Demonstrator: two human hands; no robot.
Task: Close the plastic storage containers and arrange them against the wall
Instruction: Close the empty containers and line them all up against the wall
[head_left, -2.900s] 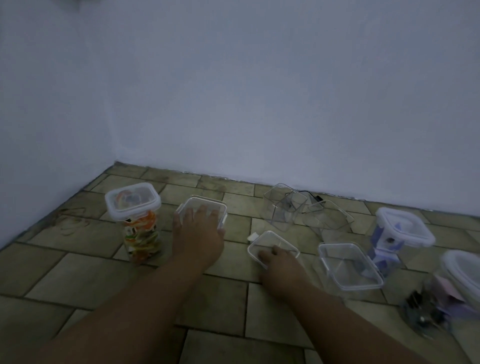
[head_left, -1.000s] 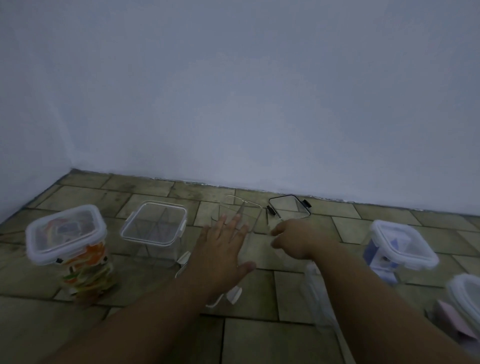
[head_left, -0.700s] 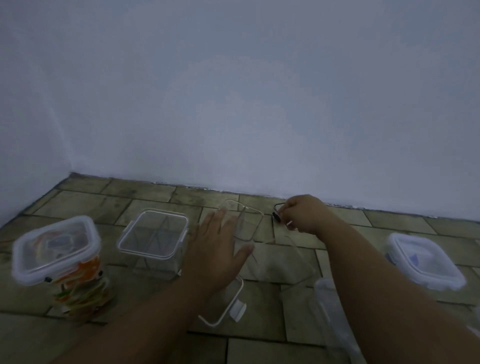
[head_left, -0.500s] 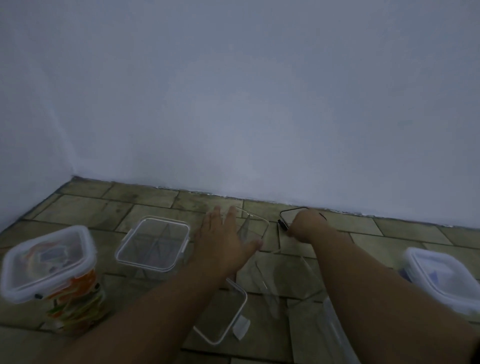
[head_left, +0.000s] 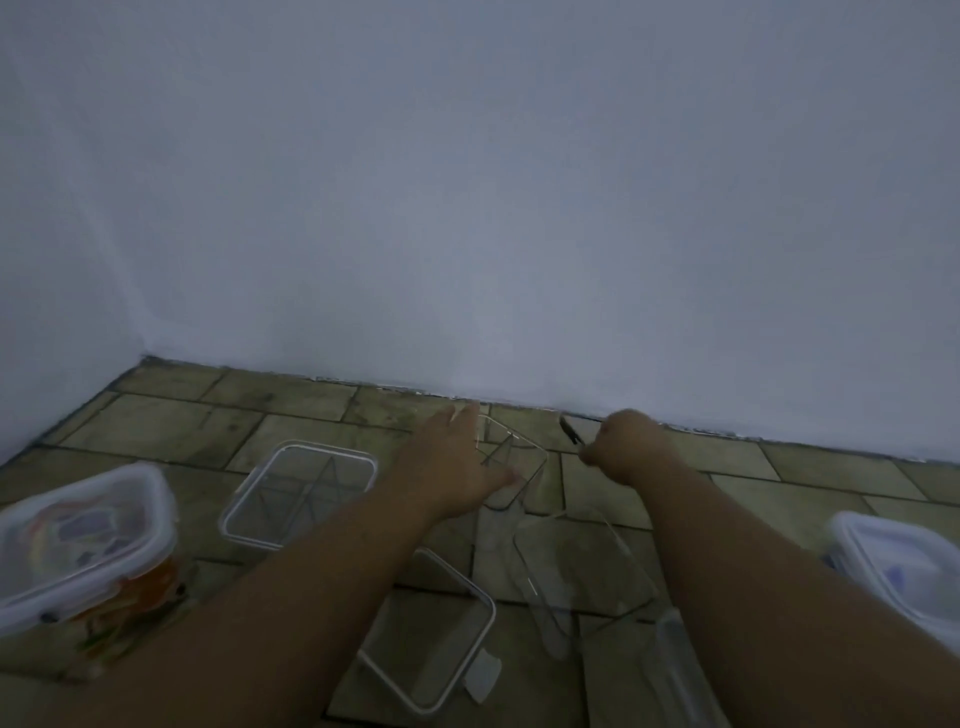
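My left hand (head_left: 454, 467) lies flat with fingers apart against the near side of a clear open container (head_left: 519, 462) that stands close to the wall. My right hand (head_left: 631, 447) is a fist beside it, shut on a thin lid whose black clip (head_left: 569, 431) sticks out to the left. Most of that lid is hidden by the fist. Left of my left hand stands a clear container with its lid on (head_left: 298, 493). Between my forearms a loose clear lid (head_left: 431, 629) lies flat, and another clear open container (head_left: 576, 566) lies next to it.
A closed container with colourful contents (head_left: 83, 545) stands at the far left. A closed white-lidded container (head_left: 904, 566) is at the right edge. The white wall (head_left: 519, 234) meets the tiled floor (head_left: 234, 421) just beyond my hands, with a corner at the left.
Both hands have reached forward to the foot of the wall. My right hand closed on the black-clipped lid and carried it toward the wall; my left hand moved onto the clear open container.
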